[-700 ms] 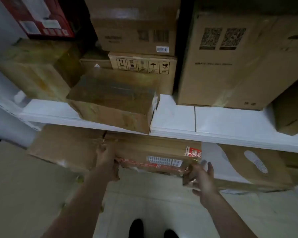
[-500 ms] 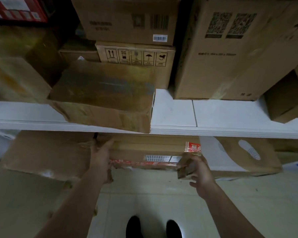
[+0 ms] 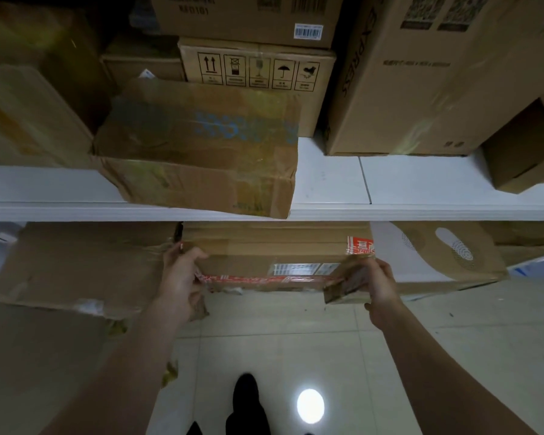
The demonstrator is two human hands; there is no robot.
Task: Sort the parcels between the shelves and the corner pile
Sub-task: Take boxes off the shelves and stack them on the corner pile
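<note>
A flat brown parcel (image 3: 274,255) with red printed tape and a white label lies under the white shelf board (image 3: 421,211), low in front of me. My left hand (image 3: 179,277) grips its left front corner, thumb on top. My right hand (image 3: 377,277) grips its right front corner, where the cardboard is crumpled and torn. The parcel's back part is hidden beneath the shelf.
A worn taped box (image 3: 201,158) overhangs the shelf edge right above the parcel. Stacked cartons (image 3: 258,70) and a tall carton (image 3: 421,76) stand behind. Brown boxes flank the parcel left (image 3: 76,265) and right (image 3: 446,252). Tiled floor (image 3: 296,340) lies below, my shoes near the bottom.
The view has moved closer to the shelf. Both hands keep their hold on the parcel's front corners, and the parcel has come slightly forward and up.
</note>
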